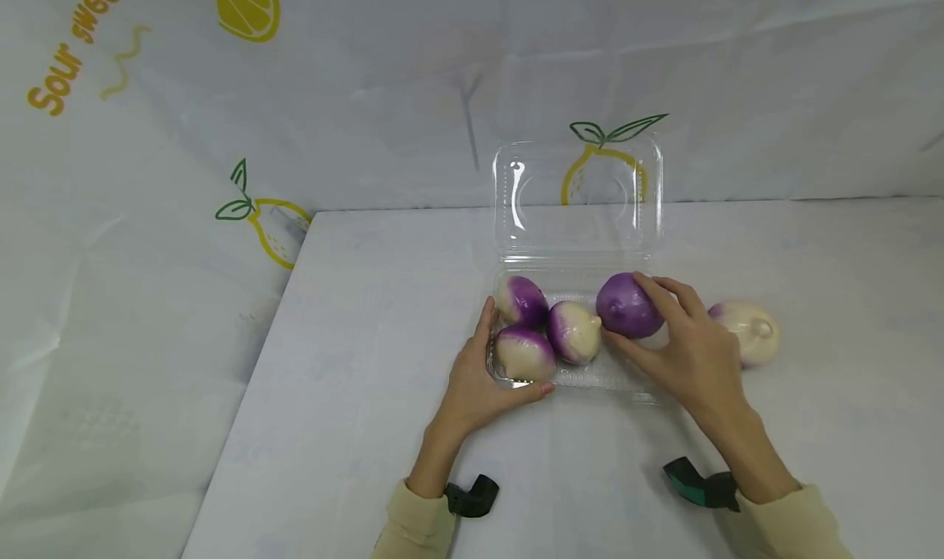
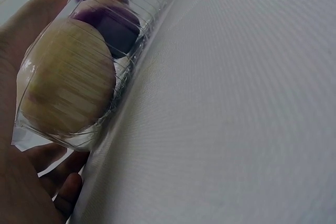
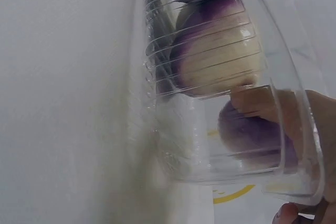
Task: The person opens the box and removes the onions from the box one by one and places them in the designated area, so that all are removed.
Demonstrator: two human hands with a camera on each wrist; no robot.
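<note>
A clear plastic clamshell container [image 1: 619,379] lies on the table with its lid raised at the back. Three purple-and-white turnips sit in its left part: one at the back [image 1: 525,301], one at the front [image 1: 524,354] and one nearer the middle [image 1: 574,332]. My left hand [image 1: 472,387] grips the container's front left corner, thumb along the front edge and fingers at the left side. Between thumb and fingers, my right hand [image 1: 693,354] holds another turnip [image 1: 625,305], its purple side showing, over the right part of the container. In the right wrist view this turnip [image 3: 254,135] appears through the clear wall.
One more turnip [image 1: 754,334] lies on the white table [image 1: 354,338] to the right of the container, partly behind my right hand. The upright lid [image 1: 578,223] stands near a lemon-printed cloth [image 1: 398,116] behind the table. Dark devices are on both wrists.
</note>
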